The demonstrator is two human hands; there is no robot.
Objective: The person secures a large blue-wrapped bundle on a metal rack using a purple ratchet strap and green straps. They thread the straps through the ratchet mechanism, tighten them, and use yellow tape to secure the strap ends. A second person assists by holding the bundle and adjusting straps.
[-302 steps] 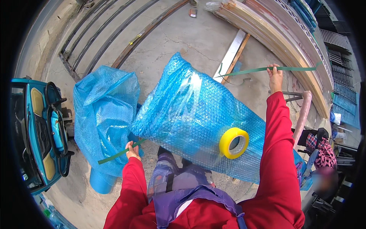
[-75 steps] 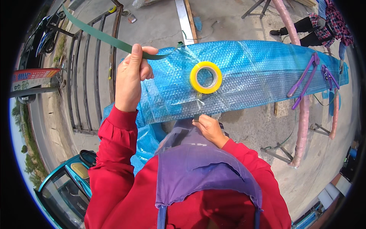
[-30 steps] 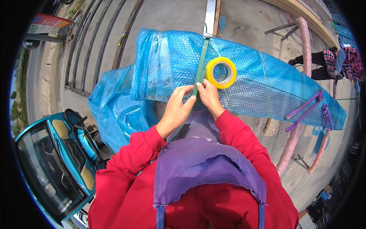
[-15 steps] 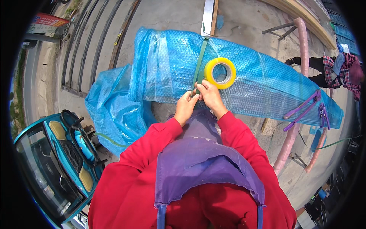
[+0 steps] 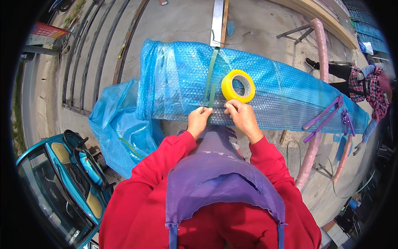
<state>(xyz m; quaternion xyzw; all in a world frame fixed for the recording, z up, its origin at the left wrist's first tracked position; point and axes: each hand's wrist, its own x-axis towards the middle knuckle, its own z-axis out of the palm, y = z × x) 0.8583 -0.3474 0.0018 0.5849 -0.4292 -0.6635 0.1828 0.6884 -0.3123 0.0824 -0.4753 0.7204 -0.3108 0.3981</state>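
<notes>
A long bundle in blue bubble wrap (image 5: 265,89) lies across in front of me, with a green strap (image 5: 212,72) round its middle. My left hand (image 5: 199,120) pinches a strap end at the bundle's near edge. Just to the right, my right hand (image 5: 242,117) is closed with fingertips together, apart from the strap; what it holds, if anything, is too small to make out. Right beyond it, a roll of tape (image 5: 238,86) with a yellow rim rests on the wrap. Toward the bundle's right end lie a purple long-handled tool (image 5: 325,118) and a smaller purple tool (image 5: 347,121).
Loose blue bubble wrap (image 5: 118,118) spills off the left end. Pink-wrapped supports (image 5: 320,50) stand at the right, near a person in a checked shirt (image 5: 369,85). A teal vehicle (image 5: 58,182) is at the left. Metal bars (image 5: 110,39) lie beyond it on the ground.
My right hand has drawn away from the strap to the right, while my left keeps its pinch. The person at the right has shifted, and a loose strap there hangs differently.
</notes>
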